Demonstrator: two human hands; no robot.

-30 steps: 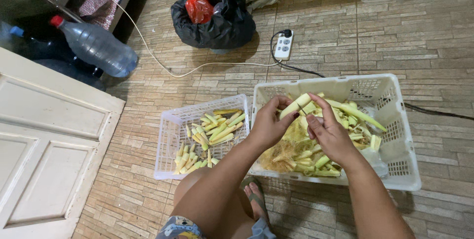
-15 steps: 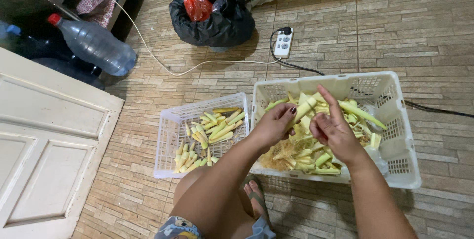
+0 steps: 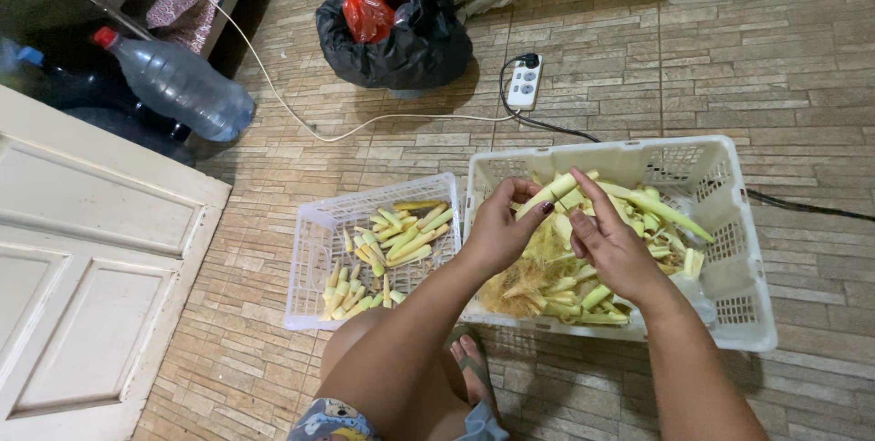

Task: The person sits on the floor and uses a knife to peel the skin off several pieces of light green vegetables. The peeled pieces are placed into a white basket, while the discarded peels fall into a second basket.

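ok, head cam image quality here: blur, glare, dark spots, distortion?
Head view: mostly sharp, both hands and the corn they hold are crisp; light is soft and even, no hard glare on the tiled floor; top-left shelf area behind the bottle falls into deep shadow; the wide lens bends the white door and crate edges near the frame borders.

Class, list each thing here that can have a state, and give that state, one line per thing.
Left hand: gripping a baby corn ear.
Right hand: touching that ear.
Large white basket: holds husks.
Small white basket: holds peeled baby corn.
Water bottle: capped, lying down.
Power strip: plugged.
Black bag: open.
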